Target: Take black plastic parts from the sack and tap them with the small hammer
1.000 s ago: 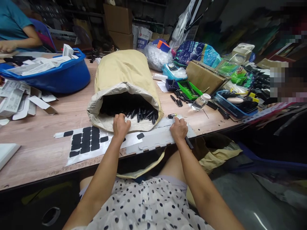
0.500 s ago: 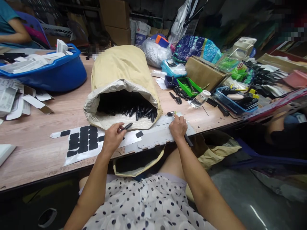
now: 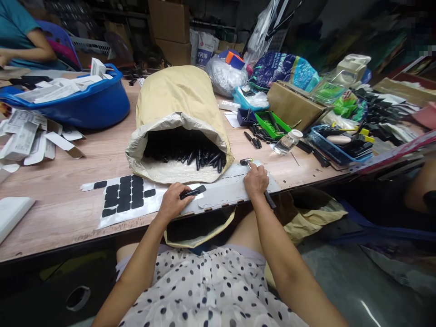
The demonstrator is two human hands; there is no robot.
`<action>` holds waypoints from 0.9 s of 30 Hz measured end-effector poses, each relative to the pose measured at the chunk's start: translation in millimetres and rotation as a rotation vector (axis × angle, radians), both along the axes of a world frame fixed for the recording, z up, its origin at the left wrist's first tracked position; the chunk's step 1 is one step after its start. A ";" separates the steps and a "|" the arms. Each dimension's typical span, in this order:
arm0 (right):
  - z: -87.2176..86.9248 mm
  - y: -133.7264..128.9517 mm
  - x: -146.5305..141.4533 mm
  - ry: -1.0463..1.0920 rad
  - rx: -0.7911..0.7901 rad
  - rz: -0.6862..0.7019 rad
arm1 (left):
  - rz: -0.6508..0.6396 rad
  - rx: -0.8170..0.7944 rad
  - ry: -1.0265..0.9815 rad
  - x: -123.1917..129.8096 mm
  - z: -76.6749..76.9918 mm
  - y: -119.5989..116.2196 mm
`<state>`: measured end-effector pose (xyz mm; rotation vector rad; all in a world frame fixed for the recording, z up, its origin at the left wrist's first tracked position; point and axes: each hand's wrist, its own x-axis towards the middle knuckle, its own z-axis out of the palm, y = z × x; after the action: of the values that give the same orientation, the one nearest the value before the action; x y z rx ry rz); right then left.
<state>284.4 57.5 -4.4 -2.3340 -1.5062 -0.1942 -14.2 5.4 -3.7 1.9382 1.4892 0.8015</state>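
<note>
My left hand (image 3: 173, 200) pinches a black pen-shaped piece (image 3: 189, 193) low over the near edge of a grey-white board (image 3: 225, 188). A black rounded patch (image 3: 202, 188) shows just beyond the piece's tip. My right hand (image 3: 256, 180) is closed round a small hammer (image 3: 245, 161); its head lies near the board's far edge and its black handle sticks out below my fist. Behind my left hand, an open tan sack (image 3: 180, 91) lies on its side with several similar black pieces (image 3: 207, 159) in its mouth. A sheet of black rounded patches (image 3: 124, 195) lies left of my left hand.
A blue tub (image 3: 91, 102) of white boxes stands at the left, with loose boxes (image 3: 23, 138) before it. To the right are a green tray (image 3: 272, 125), a clear bottle (image 3: 288, 141) and a blue basket (image 3: 340, 145). Another person (image 3: 25, 38) sits at the far left.
My left hand has moved right and slightly down, bringing the black piece over the board near the patch. My right hand still holds the hammer in about the same place. The view has shifted a little.
</note>
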 end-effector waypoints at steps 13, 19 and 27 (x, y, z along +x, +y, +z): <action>32.9 -73.5 -79.9 0.493 0.246 0.660 | 0.033 -0.049 -0.063 4.1 -1.1 1.8; 14.7 -100.3 -111.1 0.399 0.246 0.841 | 0.012 -0.019 -0.123 3.5 -2.9 2.8; 8.4 -99.6 -111.3 0.239 0.201 0.843 | 0.022 -0.029 -0.136 4.6 -1.8 2.6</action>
<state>173.1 -42.0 4.0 -1.3520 -2.0627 0.1419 -9.6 8.0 -5.5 1.8116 1.4359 0.8976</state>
